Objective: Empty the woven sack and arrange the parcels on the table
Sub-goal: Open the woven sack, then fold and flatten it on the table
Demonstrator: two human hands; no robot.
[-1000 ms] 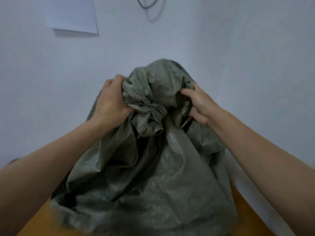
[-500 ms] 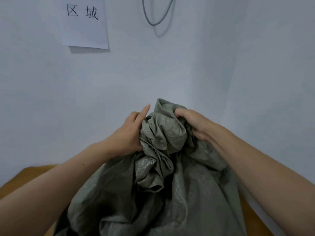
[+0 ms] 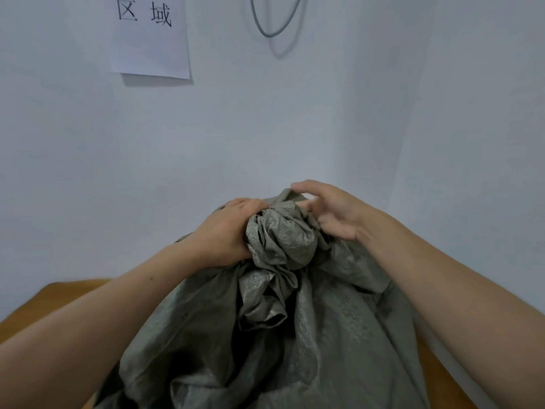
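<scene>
A grey-green woven sack (image 3: 324,335) stands bunched on the wooden table (image 3: 44,302), filling the lower middle of the view. My left hand (image 3: 227,234) grips the gathered top of the sack from the left. My right hand (image 3: 333,214) is at the top right of the bunch, its fingers loosened and spread, with the fingertips touching the fabric. No parcels show; whatever the sack holds is hidden inside it.
A white wall corner rises just behind the sack. A paper sign (image 3: 150,36) with two characters hangs at the upper left, and a grey cable loop (image 3: 274,22) hangs at the top middle. Bare table wood shows at the left and the lower right (image 3: 442,379).
The view has tilted up, so the sack and hands sit lower in frame. My right hand has loosened from a full grip to spread fingers on the sack's top.
</scene>
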